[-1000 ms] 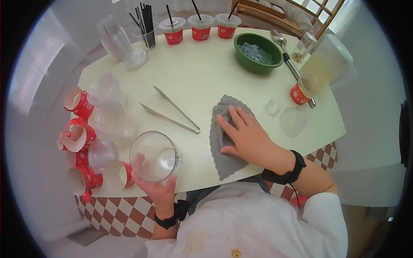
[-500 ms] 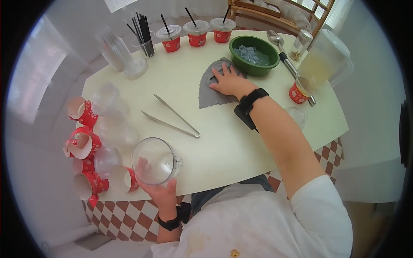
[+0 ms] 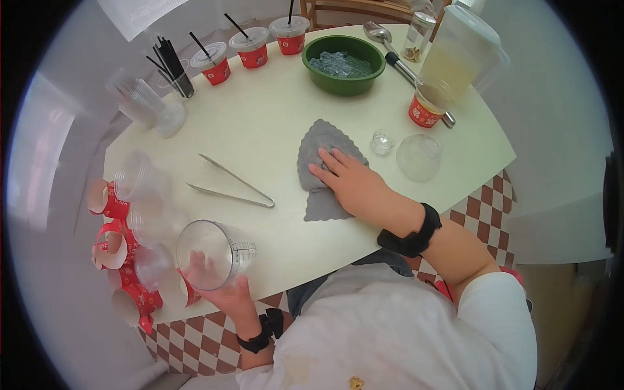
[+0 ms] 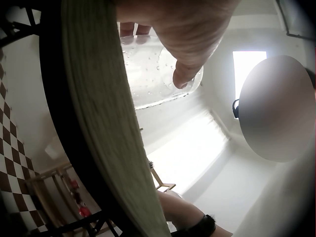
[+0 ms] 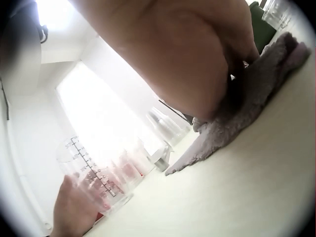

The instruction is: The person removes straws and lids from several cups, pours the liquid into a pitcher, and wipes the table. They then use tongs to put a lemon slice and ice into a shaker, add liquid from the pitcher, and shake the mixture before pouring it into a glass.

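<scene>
Right of the tongs (image 3: 269, 203), the tabletop (image 3: 253, 123) is apparently being wiped with a grey cloth (image 3: 318, 140) pressed under the open right hand (image 3: 361, 188), while the measuring cup (image 3: 242, 255) is gripped by the left hand (image 3: 229, 296); next, even pressure is needed.

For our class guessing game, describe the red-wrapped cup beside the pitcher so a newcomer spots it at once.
On the table, at the far right, stands a clear pitcher of pale yellow liquid. Just in front of it is the red-wrapped cup. Unlike the three lidded cups in the far row, it has no straw.
</scene>
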